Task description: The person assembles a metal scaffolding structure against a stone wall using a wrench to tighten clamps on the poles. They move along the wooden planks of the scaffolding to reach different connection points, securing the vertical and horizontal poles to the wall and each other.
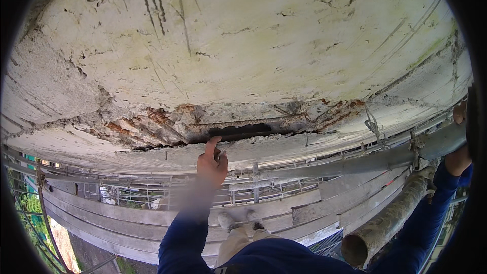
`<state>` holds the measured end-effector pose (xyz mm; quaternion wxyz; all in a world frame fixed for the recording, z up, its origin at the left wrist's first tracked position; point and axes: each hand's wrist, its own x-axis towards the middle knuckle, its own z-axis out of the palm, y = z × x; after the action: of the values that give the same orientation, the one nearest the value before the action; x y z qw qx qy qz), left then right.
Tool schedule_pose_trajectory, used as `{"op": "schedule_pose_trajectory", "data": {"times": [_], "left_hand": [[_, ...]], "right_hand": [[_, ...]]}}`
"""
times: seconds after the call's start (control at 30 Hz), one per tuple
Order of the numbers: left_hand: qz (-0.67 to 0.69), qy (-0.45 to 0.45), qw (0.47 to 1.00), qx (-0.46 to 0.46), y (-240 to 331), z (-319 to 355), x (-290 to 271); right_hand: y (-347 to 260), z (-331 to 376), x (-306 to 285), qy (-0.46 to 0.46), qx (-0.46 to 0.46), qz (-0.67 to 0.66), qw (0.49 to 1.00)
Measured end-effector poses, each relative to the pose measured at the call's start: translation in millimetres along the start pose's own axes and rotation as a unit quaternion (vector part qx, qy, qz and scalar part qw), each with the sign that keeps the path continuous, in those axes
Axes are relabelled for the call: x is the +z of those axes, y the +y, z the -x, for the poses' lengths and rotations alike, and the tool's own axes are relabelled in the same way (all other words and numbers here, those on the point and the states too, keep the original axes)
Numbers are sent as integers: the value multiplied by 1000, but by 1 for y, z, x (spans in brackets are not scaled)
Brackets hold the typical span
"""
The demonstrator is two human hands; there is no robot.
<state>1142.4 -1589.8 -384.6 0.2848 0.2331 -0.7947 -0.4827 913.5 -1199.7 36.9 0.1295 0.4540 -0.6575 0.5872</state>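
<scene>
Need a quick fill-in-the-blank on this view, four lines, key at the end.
1. The left hand has a fingertip nearest the ____ end of the dark gap in the concrete.
2. The right hand is by the long grey pipe, near the picture's ____ edge.
3. Both sleeves are ____ in colour.
4. The number of shoes showing on the planks is ____.

Missing words: left; right; blue; two.
</scene>
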Motion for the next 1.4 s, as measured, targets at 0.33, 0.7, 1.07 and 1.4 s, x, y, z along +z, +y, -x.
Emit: {"op": "schedule_pose_trajectory", "data": {"times": [0.33,0.7,1.07,1.4], "left_hand": [[160,-176,968,79,97,-7,1],[127,-253,928,244,251,-49,48],[-23,-211,920,329,308,-54,83],[-37,-167,910,378,337,-68,73]], "right_hand": [[-1,3,20,84,-9,30,996],[-12,4,28,147,-2,106,983],[-12,4,28,146,-4,75,986],[-11,4,24,131,7,81,988]]}}
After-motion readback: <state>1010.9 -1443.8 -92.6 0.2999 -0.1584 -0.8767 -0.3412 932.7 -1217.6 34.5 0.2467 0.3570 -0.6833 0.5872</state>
